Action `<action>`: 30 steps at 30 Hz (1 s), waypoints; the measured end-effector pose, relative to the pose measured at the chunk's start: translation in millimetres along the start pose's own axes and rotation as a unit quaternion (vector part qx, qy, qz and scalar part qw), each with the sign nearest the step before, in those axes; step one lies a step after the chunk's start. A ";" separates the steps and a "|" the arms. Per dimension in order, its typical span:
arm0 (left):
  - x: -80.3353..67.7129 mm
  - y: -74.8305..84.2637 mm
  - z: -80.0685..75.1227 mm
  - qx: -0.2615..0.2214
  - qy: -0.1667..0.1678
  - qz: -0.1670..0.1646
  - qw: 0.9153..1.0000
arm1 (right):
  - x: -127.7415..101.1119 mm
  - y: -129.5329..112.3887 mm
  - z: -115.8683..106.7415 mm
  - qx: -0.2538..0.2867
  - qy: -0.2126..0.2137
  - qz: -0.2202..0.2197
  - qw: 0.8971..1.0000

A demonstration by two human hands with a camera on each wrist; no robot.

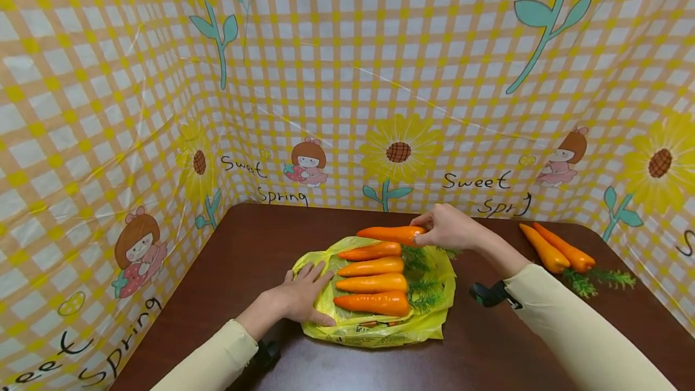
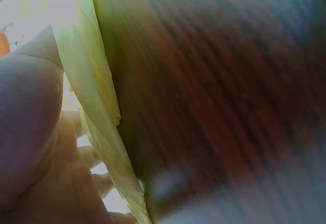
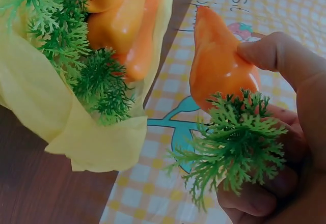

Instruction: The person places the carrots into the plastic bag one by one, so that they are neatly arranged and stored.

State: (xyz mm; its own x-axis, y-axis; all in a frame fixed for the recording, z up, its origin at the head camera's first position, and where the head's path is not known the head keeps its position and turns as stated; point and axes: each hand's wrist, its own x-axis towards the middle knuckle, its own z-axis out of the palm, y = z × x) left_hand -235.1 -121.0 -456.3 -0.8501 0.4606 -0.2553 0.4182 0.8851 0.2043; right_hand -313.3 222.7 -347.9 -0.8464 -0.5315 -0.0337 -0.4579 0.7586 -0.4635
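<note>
My right hand [image 1: 450, 228] pinches a carrot [image 1: 388, 235] near its leafy end, at the far edge of a yellow plastic bag [image 1: 374, 338]. In the right wrist view that carrot [image 3: 216, 56] sits between thumb and fingers, its green fronds [image 3: 237, 137] hanging below. Several more carrots [image 1: 371, 284] lie side by side on the bag, tips to the left and fronds to the right. My left hand [image 1: 301, 295] rests with spread fingers on the bag's left side. The left wrist view shows the bag's edge [image 2: 97, 81] along that palm.
Two carrots [image 1: 556, 249] with green tops lie at the right end of the dark brown table [image 1: 255, 234]. A checked cloth with sunflowers [image 1: 399, 152] rises as walls behind the table and along both sides.
</note>
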 end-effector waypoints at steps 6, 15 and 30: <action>1.5 -0.5 -4.5 -0.003 0.004 0.002 1.000 | 10.4 -2.4 2.8 -0.016 -0.021 -0.029 0.999; 4.2 -1.0 -1.8 0.000 0.002 0.000 1.000 | 24.8 -3.6 13.8 -0.062 -0.033 -0.050 0.996; 0.1 0.8 0.5 -0.005 0.000 -0.001 1.000 | 30.2 -13.6 33.5 -0.109 -0.063 -0.027 0.992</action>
State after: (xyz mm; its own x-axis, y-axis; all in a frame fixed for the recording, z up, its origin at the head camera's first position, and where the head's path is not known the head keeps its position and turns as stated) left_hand -234.7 -120.2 -456.6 -0.8510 0.4585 -0.2559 0.4133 0.8855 0.2123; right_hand -323.5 183.7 -372.3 -0.7843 -0.6065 -0.1304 -0.5616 0.7835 -0.2660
